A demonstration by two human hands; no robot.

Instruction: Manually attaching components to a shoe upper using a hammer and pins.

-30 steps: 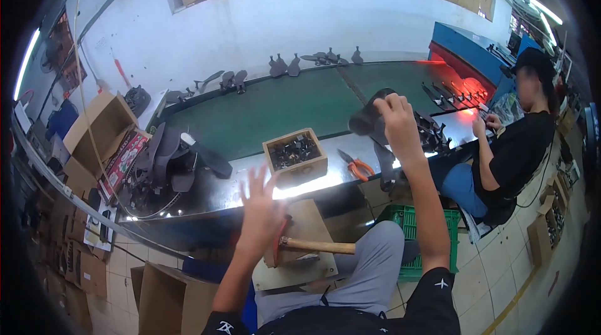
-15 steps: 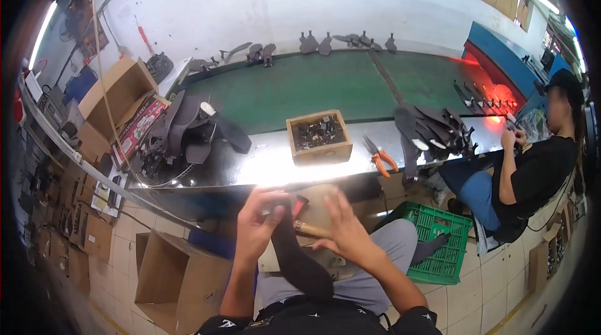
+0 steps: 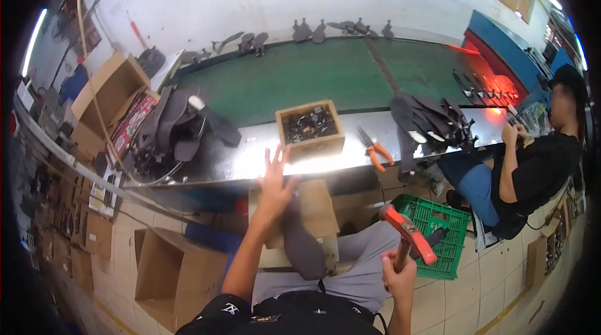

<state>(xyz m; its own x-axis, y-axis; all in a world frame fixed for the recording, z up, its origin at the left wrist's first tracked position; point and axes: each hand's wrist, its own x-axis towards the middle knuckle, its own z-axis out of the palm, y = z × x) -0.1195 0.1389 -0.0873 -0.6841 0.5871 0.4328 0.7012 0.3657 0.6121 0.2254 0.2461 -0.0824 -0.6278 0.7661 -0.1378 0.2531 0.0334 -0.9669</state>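
Observation:
A dark grey shoe insole rests on a tan block between my knees. Over its far end, my left hand reaches toward the bench edge with fingers spread, holding nothing I can see. Just beyond those fingertips stands a wooden box of small dark and shiny metal parts. My right hand is closed round the wooden handle of a hammer. Its red head is raised to the right of the insole, in front of a green crate.
Orange-handled pliers lie right of the wooden box. Dark insoles are piled at the left and right of the metal bench, before a green conveyor belt. A seated co-worker is at the right; an open carton stands lower left.
My right hand has taken hold of the hammer and lifted it to the right. My left hand has left the insole's end and stretched forward. The view has shifted slightly.

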